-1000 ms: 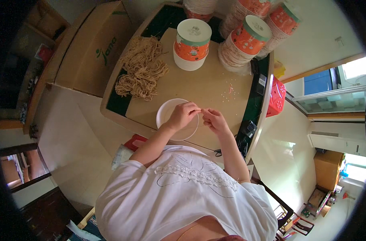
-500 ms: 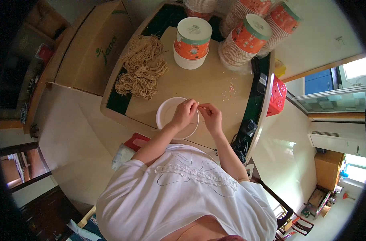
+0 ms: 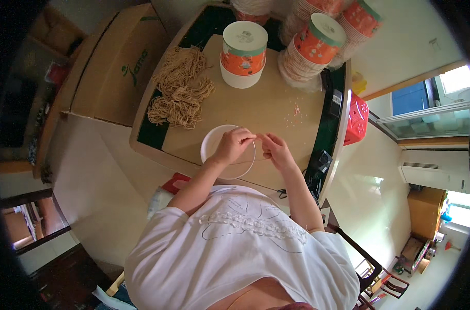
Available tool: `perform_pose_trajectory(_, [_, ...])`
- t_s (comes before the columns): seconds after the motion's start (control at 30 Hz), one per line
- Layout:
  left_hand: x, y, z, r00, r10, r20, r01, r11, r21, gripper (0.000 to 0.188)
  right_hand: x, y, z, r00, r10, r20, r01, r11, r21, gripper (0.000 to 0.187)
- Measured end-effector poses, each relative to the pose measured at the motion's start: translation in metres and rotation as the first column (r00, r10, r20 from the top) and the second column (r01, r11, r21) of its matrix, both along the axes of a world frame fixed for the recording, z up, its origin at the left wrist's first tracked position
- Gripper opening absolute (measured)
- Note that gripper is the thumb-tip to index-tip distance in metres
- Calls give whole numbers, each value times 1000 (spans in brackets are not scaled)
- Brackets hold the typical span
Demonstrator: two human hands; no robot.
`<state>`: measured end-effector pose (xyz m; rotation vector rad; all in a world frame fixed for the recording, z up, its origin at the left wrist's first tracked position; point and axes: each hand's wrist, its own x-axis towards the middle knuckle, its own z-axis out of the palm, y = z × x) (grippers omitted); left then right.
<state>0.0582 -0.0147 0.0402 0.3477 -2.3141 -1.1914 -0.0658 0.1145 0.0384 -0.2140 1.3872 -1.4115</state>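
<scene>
Over white bowl (image 3: 213,150), left hand (image 3: 234,144) & right hand (image 3: 275,150) pinch sth tiny, can't tell what.

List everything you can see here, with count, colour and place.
round white paper bowl: one, white, near table edge, under the hands
dried noodle blocks: a heap, tan, left on the table
orange-and-white paper cup stacks: several, far side of the table
pink crumbs: scattered, right of centre
wooden table with dark green border: one, beige
cardboard box: one, brown, left of the table
red plastic crate: one, right of the table
left hand: over the bowl, fingertips pinched
right hand: beside it, fingertips meeting the left's
</scene>
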Motion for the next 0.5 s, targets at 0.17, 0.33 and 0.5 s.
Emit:
perform_pose_trajectory(0.17, [1, 2, 3, 990, 31, 140, -64, 969, 238, 8, 5, 0, 14, 995, -86, 52, 86, 996, -7, 13])
perform_pose_trajectory(0.33, [-3, 10, 13, 998, 49, 42, -62, 904, 423, 8, 9, -1, 13, 993, -107, -42, 105, 993, -57, 20])
perform_pose_trajectory(0.5, [-2, 4, -2, 990, -29, 138, -4, 973, 232, 17, 8, -1, 17, 994, -75, -74, 68, 993, -96, 18])
